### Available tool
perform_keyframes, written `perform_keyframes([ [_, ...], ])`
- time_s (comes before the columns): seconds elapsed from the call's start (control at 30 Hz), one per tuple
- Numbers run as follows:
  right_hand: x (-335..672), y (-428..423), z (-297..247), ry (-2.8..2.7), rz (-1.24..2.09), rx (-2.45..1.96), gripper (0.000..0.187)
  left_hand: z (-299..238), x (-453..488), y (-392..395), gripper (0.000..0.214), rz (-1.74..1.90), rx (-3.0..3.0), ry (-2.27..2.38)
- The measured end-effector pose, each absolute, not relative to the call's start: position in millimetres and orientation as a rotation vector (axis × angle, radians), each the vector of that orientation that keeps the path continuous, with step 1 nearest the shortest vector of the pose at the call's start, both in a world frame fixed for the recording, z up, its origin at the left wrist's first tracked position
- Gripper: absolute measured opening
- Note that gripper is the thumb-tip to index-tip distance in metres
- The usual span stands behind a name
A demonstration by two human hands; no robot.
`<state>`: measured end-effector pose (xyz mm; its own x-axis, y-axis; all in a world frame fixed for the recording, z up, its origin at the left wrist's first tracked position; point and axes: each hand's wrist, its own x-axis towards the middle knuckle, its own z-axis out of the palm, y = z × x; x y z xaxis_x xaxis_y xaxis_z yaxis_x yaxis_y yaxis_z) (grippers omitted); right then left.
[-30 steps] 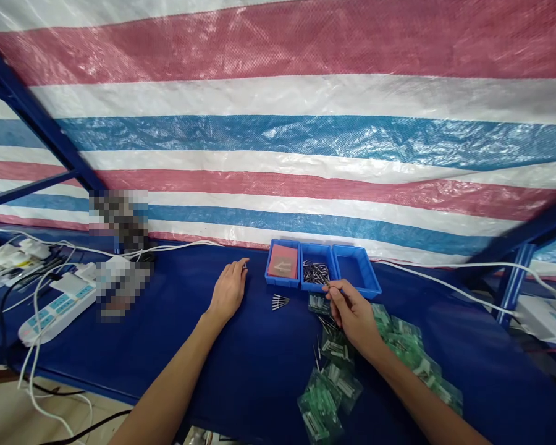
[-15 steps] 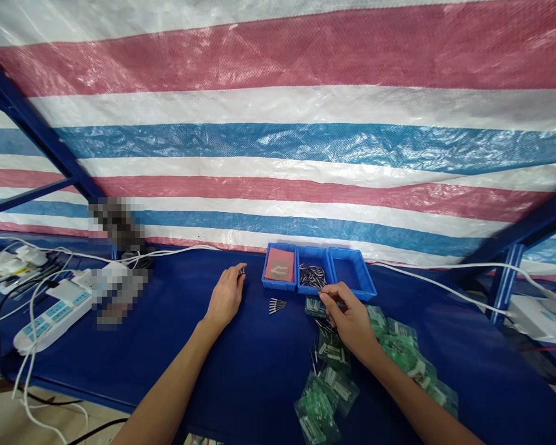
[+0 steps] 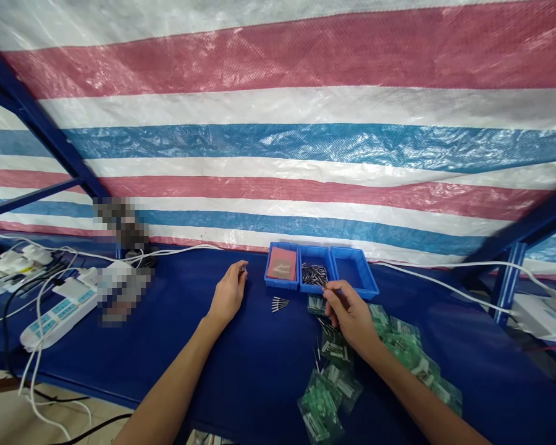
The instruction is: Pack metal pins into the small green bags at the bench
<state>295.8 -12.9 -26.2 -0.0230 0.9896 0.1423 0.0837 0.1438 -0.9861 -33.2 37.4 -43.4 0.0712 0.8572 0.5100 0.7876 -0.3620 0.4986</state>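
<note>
Both hands are at work, well apart. The left hand (image 3: 227, 295) lies toward the back of the table (image 3: 254, 377), back upward, fingers curled together on a small metal piece (image 3: 244, 267) that shows at the tips. The right hand (image 3: 353, 316) reaches in from the near right, thumb and forefinger drawn together at the near edge of the middle tray (image 3: 311, 288); whether they grip anything I cannot tell.

Loose pins (image 3: 314, 273) are heaped in that tray, just beyond the right fingertips. A small fan of pins (image 3: 279, 303) lies on the table between the hands. The left tray (image 3: 282, 283) holds a pink pad (image 3: 283, 258); the right tray (image 3: 352, 269) adjoins the middle one. Green packets (image 3: 322, 405) are spread below and to the right of the right hand.

The table is dark blue. A striped sheet (image 3: 278, 139) hangs behind it. A power strip (image 3: 58, 318) with white cables (image 3: 185, 248) sits at far left.
</note>
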Motion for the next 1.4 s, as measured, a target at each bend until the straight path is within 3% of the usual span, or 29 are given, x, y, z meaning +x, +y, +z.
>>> perform_keyframes([
  [0.27, 293.0, -14.9, -20.2, -1.393, 0.95, -1.123, 0.033, -40.9, -31.8, 37.3, 0.029, 1.178, 2.275, 1.675],
  [1.03, 290.1, -16.2, -14.0, -1.155, 1.37, -1.021, 0.045, -40.7, -30.0, 36.3, 0.027, 1.211, 2.271, 1.611],
  [1.2, 289.5, -15.4, -15.4, -1.209, 1.239, -1.07, 0.047, -38.5, -29.3, 35.2, 0.028, 1.219, 2.254, 1.609],
  [1.4, 290.7, -18.7, -22.8, -1.347, 1.076, -1.167, 0.036, -38.4, -27.1, 35.8, 0.028, 1.254, 2.202, 1.59],
])
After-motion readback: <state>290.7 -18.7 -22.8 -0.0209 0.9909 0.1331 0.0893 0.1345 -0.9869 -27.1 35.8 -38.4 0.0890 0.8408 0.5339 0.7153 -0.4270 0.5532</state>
